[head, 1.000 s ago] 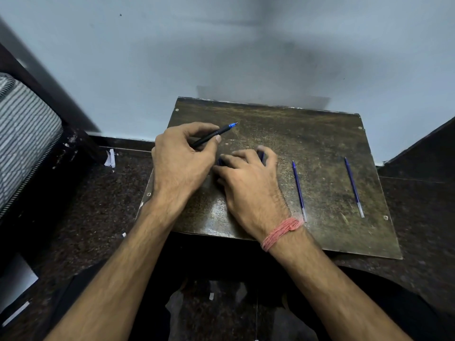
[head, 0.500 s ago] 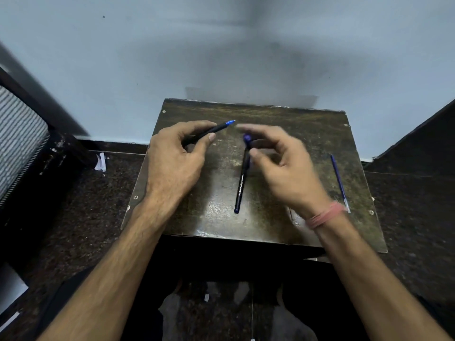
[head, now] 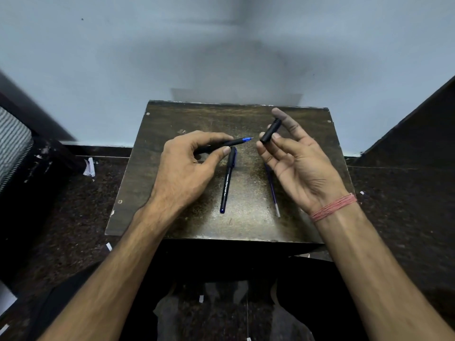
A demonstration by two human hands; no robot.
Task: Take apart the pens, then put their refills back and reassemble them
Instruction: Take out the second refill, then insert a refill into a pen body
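My left hand (head: 183,168) pinches a black pen (head: 234,143) with its blue tip bare and pointing right. My right hand (head: 295,163) is raised palm-up just to the right of that tip, holding a black pen cap (head: 270,131) between thumb and fingers, its open end towards the tip with a small gap between them. A second black pen (head: 227,183), capped, lies lengthwise on the dark wooden board (head: 187,119) below my hands. A blue refill (head: 273,195) lies on the board, partly hidden under my right hand.
The board rests on a dark speckled floor (head: 73,205) against a pale blue wall (head: 221,45). A striped bag (head: 12,143) stands at the far left. Small paper scraps (head: 89,167) lie on the floor left of the board.
My right hand has lifted off the lying pen, turned palm-up and now holds the cap beside the tip of the left hand's pen. The view has shifted a little.
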